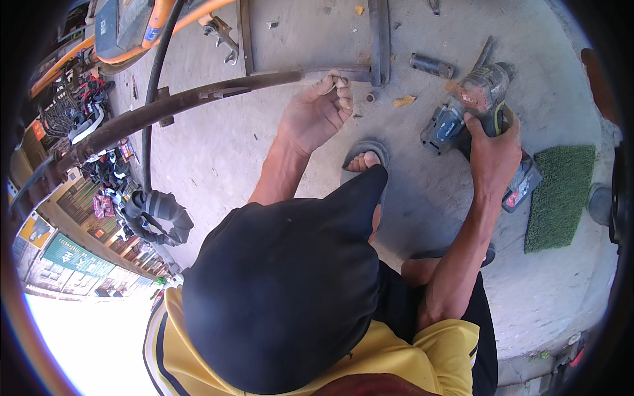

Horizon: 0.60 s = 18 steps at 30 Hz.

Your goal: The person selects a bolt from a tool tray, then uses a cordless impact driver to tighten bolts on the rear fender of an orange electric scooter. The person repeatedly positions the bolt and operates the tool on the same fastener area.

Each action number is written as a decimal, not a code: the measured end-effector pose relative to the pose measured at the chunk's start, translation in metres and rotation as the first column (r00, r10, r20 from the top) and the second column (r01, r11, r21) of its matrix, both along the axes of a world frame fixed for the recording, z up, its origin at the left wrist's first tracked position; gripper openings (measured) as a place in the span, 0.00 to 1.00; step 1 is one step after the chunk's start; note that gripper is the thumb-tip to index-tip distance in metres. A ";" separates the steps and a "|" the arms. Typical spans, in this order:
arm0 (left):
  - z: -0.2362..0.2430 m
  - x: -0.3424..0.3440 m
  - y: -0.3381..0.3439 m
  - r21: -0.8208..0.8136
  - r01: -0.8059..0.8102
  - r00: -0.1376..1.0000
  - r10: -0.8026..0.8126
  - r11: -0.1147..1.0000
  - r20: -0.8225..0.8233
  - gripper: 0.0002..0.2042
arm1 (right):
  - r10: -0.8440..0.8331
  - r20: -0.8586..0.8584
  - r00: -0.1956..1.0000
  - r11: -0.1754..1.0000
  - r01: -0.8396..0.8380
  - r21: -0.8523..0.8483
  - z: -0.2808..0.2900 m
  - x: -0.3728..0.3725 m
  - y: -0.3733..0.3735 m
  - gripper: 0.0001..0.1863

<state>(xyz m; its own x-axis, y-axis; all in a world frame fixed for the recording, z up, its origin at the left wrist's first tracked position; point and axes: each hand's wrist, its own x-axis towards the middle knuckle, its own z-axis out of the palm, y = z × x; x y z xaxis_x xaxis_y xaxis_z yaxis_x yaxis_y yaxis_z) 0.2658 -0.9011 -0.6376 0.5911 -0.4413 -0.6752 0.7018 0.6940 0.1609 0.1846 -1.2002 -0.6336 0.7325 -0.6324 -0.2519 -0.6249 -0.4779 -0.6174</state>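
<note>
My left hand (320,115) is raised with the palm showing and its fingers curled in. Whatever is between the fingertips is too small to make out. Close to it, the end of a long rusty metal bar (198,99) reaches in from the left. My right hand (494,155) is wrapped round the handle of a dusty cordless power tool (485,86) with yellow-green trim. Beside that tool lies a second, teal one (444,125), with a teal battery (523,185) below my wrist. A black cap-like cloth shape (284,290) hides my upper left arm.
A metal frame (381,39) lies on the concrete, near a dark cylinder (432,65) and a small round metal piece (370,98). A green turf mat (561,198) lies at right. Orange tubing (191,16) and a black cable (150,112) stand at upper left.
</note>
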 end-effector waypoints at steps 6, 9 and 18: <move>0.022 0.007 -0.022 -0.111 0.047 0.995 -0.037 0.993 0.087 0.10 | -0.126 0.098 0.987 0.989 0.117 0.095 0.013 -0.005 -0.003 0.35; 0.034 0.012 -0.033 -0.103 0.080 0.991 -0.068 0.991 0.117 0.10 | -0.084 0.256 0.963 0.991 0.053 0.123 0.026 -0.009 0.001 0.32; 0.058 0.034 -0.058 0.043 0.128 0.928 -0.135 0.991 0.347 0.11 | -0.148 0.397 0.906 0.580 -0.245 0.777 0.055 -0.020 0.040 0.15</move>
